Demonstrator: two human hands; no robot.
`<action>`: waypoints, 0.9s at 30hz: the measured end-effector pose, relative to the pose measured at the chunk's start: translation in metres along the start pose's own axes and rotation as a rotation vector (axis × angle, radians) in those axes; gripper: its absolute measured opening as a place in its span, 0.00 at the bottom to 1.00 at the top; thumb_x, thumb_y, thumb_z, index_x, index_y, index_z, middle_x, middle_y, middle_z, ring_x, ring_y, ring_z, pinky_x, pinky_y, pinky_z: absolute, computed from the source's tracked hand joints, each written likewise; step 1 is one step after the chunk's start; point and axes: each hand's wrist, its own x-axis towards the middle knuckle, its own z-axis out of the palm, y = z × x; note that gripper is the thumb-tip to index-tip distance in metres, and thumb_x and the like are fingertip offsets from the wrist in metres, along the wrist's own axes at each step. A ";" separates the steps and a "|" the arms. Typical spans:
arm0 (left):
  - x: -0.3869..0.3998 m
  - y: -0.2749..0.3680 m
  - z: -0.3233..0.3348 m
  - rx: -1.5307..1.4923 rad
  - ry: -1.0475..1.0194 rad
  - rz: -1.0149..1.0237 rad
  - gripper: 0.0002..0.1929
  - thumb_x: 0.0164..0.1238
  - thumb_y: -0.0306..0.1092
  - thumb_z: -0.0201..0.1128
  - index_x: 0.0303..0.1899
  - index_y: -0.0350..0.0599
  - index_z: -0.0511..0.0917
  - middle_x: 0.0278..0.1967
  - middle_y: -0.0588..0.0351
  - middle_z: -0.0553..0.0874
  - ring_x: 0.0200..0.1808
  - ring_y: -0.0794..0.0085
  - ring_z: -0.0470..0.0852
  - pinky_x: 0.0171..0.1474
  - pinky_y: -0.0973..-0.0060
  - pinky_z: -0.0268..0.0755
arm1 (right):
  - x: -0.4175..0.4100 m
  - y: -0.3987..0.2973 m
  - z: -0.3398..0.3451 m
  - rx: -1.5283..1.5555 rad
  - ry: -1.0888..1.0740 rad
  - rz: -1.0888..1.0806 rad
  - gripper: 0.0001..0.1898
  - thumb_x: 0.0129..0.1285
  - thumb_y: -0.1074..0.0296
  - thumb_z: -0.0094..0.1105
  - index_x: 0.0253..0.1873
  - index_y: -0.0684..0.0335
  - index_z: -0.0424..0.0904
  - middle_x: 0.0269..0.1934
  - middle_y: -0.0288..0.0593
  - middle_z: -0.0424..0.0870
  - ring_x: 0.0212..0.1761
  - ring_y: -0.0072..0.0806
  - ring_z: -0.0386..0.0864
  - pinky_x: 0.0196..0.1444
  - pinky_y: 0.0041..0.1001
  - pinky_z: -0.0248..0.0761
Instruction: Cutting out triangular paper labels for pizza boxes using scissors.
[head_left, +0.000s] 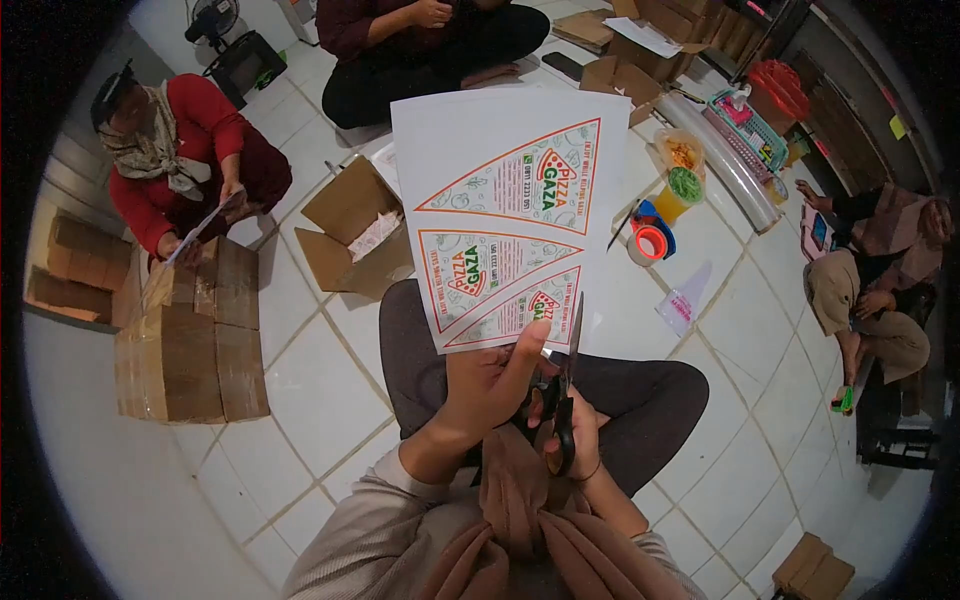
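A white printed sheet (510, 217) with several triangular, pizza-themed designs outlined in red and orange is held up above my crossed legs. My left hand (487, 382) pinches its lower edge, thumb on top over the smallest triangle, fingers hidden behind. In my right hand (581, 435) is a pair of black-handled scissors (564, 405), fingers through the loops. The blades point away from me at the sheet's lower right, beside the smallest triangle's right border. Whether they have paper between them I cannot tell.
An open cardboard box (352, 202) stands left of the sheet. To the right are an orange tape roll (647, 243), a cup of yellow drink (679, 193), a cut triangular piece (684, 300) and a plastic film roll (720, 165). Taped cartons (191, 352) and several seated people surround me.
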 end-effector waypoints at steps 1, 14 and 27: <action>0.000 0.001 0.001 0.000 0.000 0.000 0.08 0.57 0.28 0.51 0.35 0.31 0.70 0.26 0.54 0.77 0.21 0.80 0.75 0.22 0.86 0.70 | 0.000 0.003 -0.001 0.000 0.000 0.000 0.17 0.52 0.55 0.50 0.34 0.66 0.62 0.31 0.40 0.71 0.31 0.20 0.70 0.24 0.16 0.69; 0.001 0.004 0.005 -0.057 0.035 -0.011 0.09 0.58 0.27 0.51 0.36 0.30 0.70 0.27 0.54 0.76 0.23 0.80 0.75 0.23 0.85 0.71 | -0.001 0.011 -0.002 0.099 0.045 -0.005 0.12 0.41 0.75 0.60 0.30 0.65 0.64 0.27 0.38 0.72 0.27 0.19 0.72 0.24 0.16 0.69; 0.001 0.004 0.003 0.007 0.015 -0.021 0.08 0.60 0.28 0.47 0.34 0.31 0.70 0.26 0.53 0.77 0.22 0.76 0.76 0.22 0.82 0.73 | 0.000 0.007 -0.002 0.112 0.074 0.059 0.15 0.35 0.78 0.64 0.28 0.64 0.66 0.24 0.34 0.72 0.26 0.18 0.71 0.26 0.16 0.65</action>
